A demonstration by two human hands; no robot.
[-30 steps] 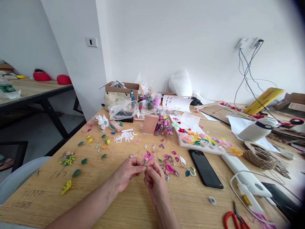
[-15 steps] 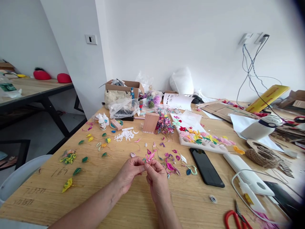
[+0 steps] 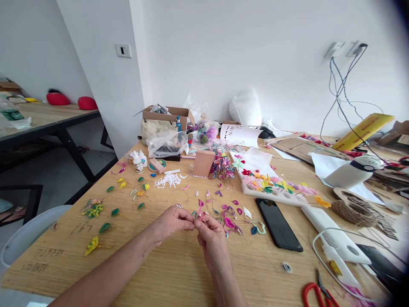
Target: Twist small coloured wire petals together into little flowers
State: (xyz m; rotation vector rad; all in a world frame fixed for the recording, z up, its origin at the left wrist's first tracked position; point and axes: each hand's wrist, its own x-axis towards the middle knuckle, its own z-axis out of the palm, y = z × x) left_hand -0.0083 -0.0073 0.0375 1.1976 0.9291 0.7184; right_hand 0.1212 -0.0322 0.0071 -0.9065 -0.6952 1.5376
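A small pink craft flower (image 3: 200,209) sticks up from the pinched fingertips of my two hands, which meet over the middle of the table. My left hand (image 3: 176,219) is closed, thumb against forefinger, at the flower's base. On the other side, my right hand (image 3: 211,234) pinches the same piece between thumb and bent forefinger. The fingers cover its lower end. Just beyond and to the right lie loose magenta petals (image 3: 229,222), a white leaf-shaped piece (image 3: 247,212) and a dark blue petal (image 3: 254,230).
Green and yellow leaves (image 3: 105,227) on stems lie to the left. White glue bottles (image 3: 138,163) and white strips (image 3: 168,180) are farther back. A foam block (image 3: 271,195) bears finished flowers. A black phone (image 3: 278,224), a bobbin (image 3: 286,267) and red-handled scissors (image 3: 309,292) lie right.
The pink flower has turned from slanting to more upright between my fingertips. My left wrist has shifted slightly left and up. The view has moved a little.
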